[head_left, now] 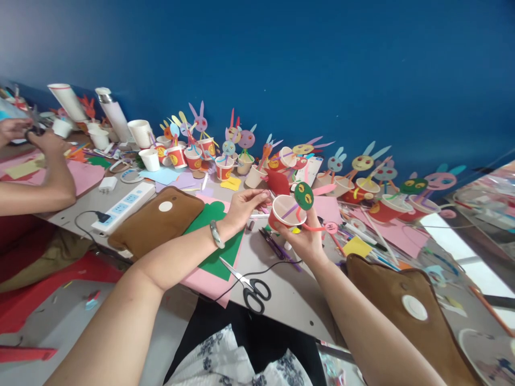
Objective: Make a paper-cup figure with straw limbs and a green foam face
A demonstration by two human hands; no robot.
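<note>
My right hand (308,241) is wrapped round a red and white paper cup (287,208), tilted so that its inside shows. A green round paper face (303,196) with yellow eyes stands at the cup's rim on a purple strip. A coral strip with a pink "Hi" disc (330,228) sticks out beside my fingers. My left hand (247,208), a bangle at its wrist, is pinched closed just left of the cup; what is between its fingertips I cannot make out. Scissors with black handles (251,289) lie below, partly on green paper (221,257).
Several paper cups with bunny figures (225,166) line the blue wall. A power strip (124,206) and two brown pouches (161,217) (402,311) lie on the table. A black cable (261,272) crosses the front. At far left, another person's hands (44,136) hold scissors.
</note>
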